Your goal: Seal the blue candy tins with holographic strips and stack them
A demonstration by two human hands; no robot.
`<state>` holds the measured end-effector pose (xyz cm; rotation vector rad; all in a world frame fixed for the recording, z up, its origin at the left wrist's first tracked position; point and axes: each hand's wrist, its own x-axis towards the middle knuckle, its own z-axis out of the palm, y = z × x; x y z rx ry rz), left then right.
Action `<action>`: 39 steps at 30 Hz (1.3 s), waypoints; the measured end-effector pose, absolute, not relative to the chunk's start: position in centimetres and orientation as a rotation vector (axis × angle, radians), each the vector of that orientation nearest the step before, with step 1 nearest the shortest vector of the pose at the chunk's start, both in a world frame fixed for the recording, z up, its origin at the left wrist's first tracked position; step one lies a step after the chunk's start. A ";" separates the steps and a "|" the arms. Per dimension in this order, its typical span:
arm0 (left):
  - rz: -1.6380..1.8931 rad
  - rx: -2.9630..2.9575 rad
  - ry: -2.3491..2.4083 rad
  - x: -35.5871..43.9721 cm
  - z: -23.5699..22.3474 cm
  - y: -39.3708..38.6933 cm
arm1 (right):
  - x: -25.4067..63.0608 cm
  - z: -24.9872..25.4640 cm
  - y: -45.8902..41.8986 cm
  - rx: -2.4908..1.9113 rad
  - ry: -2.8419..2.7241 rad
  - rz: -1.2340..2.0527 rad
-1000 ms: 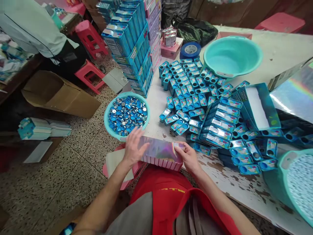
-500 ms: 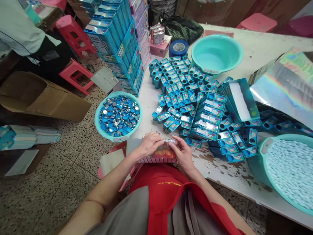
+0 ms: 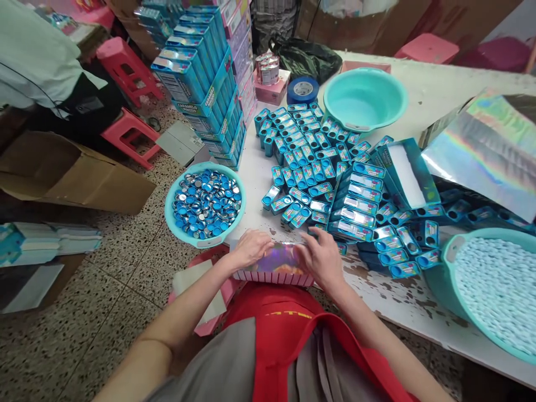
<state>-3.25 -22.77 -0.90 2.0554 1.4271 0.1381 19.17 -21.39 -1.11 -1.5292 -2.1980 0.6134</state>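
Note:
At the table's front edge, close to my body, a shiny holographic sheet (image 3: 280,260) lies over a pink slatted basket (image 3: 272,277). My left hand (image 3: 252,249) rests on the sheet's left part, fingers drawn together at its far edge; the fingertips are partly hidden. Over the right end hovers or rests my right hand (image 3: 325,258), its index finger stretched forward and apart from the thumb. Just beyond that hand stand blue slim tins (image 3: 298,213) with round openings. A turquoise basin of blue and silver round caps (image 3: 170,215) is left of my left hand.
Tall stacked blue boxes (image 3: 190,84) rise at the back left. An empty turquoise basin (image 3: 335,114), blue tape roll (image 3: 303,89) and black bag (image 3: 312,56) are farther back. At right, another basin (image 3: 450,268) holds pale blue pieces. A co-worker's sleeve (image 3: 37,44) shows top left.
My right hand has moved right, away from my left hand, and its fingers have spread. The shiny strip between the fingertips is no longer pinched by it. The view has shifted slightly.

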 end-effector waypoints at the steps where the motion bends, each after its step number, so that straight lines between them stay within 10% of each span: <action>1: 0.118 2.075 1.421 -3.1 -0.7 -22.7 | 18.4 -1.1 -21.6 -1.458 -2.245 0.578; 39: 0.184 1.969 1.256 -5.8 0.8 -19.6 | 15.6 -1.5 -18.1 -1.146 -2.443 0.838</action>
